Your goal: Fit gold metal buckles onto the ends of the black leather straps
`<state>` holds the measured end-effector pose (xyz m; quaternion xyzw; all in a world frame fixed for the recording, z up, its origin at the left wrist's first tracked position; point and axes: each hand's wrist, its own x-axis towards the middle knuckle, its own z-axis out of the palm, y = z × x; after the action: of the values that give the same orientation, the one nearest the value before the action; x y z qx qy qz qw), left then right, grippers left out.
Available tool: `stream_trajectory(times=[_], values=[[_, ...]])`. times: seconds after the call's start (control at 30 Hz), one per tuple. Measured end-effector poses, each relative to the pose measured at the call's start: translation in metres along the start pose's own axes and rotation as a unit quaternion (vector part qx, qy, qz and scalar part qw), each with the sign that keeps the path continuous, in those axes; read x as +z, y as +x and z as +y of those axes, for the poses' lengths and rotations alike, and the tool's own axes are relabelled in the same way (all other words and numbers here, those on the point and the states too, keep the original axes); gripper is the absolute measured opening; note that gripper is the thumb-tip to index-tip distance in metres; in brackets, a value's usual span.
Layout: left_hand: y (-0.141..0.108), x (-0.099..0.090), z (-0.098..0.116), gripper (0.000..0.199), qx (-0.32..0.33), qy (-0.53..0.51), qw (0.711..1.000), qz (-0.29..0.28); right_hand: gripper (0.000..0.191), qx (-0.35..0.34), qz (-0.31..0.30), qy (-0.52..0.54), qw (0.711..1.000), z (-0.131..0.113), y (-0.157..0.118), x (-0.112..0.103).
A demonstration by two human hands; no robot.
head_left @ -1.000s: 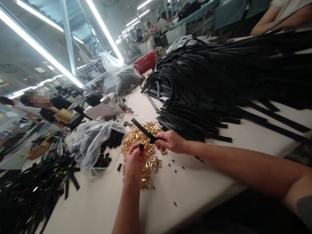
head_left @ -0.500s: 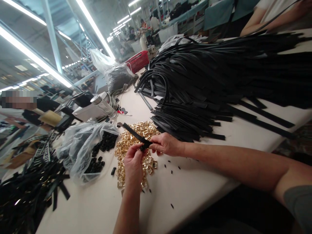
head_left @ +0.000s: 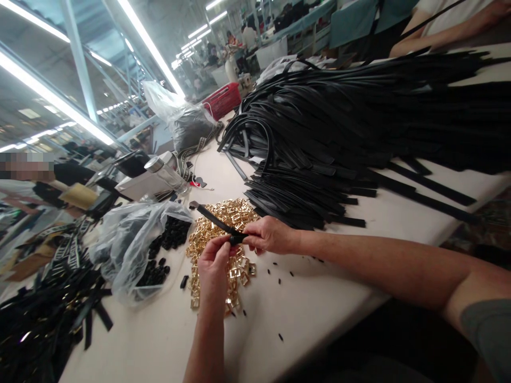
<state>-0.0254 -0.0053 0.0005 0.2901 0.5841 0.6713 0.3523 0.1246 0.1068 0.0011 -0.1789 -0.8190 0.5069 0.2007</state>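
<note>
The right hand (head_left: 275,235) pinched a black flat strap (head_left: 213,217) between thumb and fingers near one end; its far end stuck out unsupported, up and to the left, over a pile of gold-coloured rectangular buckles (head_left: 233,213). The left hand (head_left: 215,258) held its thumb and forefinger pressed together on a small black loop (head_left: 236,240) close against the strap. Whether the strap passed through the loop could not be told; fingers covered the join.

Risks, as judged: the loop was small and held only at the fingertips, so a slip could drop it among the buckles directly beneath. A strap end entering askew could jam or fold. The free end, if swung low, could catch the buckles and scatter them over the white tabletop (head_left: 319,308). Loose dark bits (head_left: 280,337) near the table's front edge could be brushed off by a forearm.
</note>
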Motion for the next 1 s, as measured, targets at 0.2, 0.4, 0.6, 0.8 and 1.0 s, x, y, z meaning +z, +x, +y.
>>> stream_trajectory(times=[0.2, 0.4, 0.6, 0.8, 1.0], values=[[0.0, -0.003, 0.001, 0.03, -0.005, 0.014, 1.0, -0.02, 0.02, -0.034, -0.001, -0.071, 0.997, -0.002, -0.001, -0.004], [-0.001, -0.001, -0.001, 0.031, -0.004, 0.037, 0.998, -0.058, 0.017, -0.033, -0.014, -0.041, 0.998, 0.0, -0.001, -0.002], [-0.002, 0.003, -0.005, 0.029, -0.011, 0.04, 0.997, -0.059, 0.014, -0.02, -0.037, 0.089, 0.995, 0.007, 0.001, 0.007], [-0.003, 0.002, -0.01, 0.021, 0.064, 0.125, 0.988, -0.063, 0.019, -0.018, -0.054, 0.121, 0.991, 0.007, 0.0, 0.007], [-0.008, 0.006, -0.011, 0.027, -0.01, 0.021, 0.998, -0.062, 0.024, 0.044, 0.004, 0.156, 0.987, 0.003, -0.001, 0.006]])
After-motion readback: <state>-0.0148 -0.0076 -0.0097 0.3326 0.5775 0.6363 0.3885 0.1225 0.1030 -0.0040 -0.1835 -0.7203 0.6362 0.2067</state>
